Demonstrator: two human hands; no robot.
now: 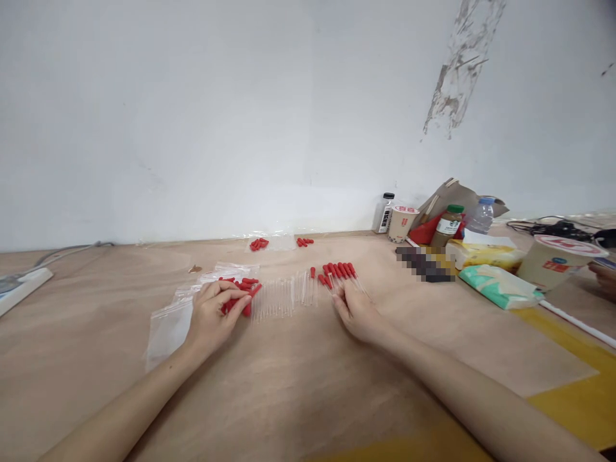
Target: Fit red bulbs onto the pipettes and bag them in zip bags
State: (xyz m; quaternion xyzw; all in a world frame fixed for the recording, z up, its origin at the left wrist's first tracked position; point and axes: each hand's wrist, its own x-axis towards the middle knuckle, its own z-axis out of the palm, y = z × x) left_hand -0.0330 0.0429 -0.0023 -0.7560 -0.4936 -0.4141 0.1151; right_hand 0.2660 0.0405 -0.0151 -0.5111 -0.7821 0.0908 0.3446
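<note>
My left hand [212, 314] is closed, pinching a red rubber bulb [256, 289] between thumb and fingertips. More red bulbs [246, 281] lie under and around those fingers. Right of it, bare clear glass tubes [274, 298] lie side by side in a row. One tube at the row's right end carries a red bulb [312, 272]. My right hand [359, 312] is closed on a red-capped dropper [329, 281], its fingertips low on the glass. Several finished-looking droppers with red bulbs [344, 270] lie fanned just beyond that hand, their tubes partly hidden by it.
Clear zip bags [166, 330] lie beside my left forearm. Two small groups of red bulbs [258, 244] sit near the wall. At right stand cups [403, 222], bottles [448, 226] and tissue packs [500, 287]. A power strip [24, 289] is at far left; another person's hand [604, 276] shows far right.
</note>
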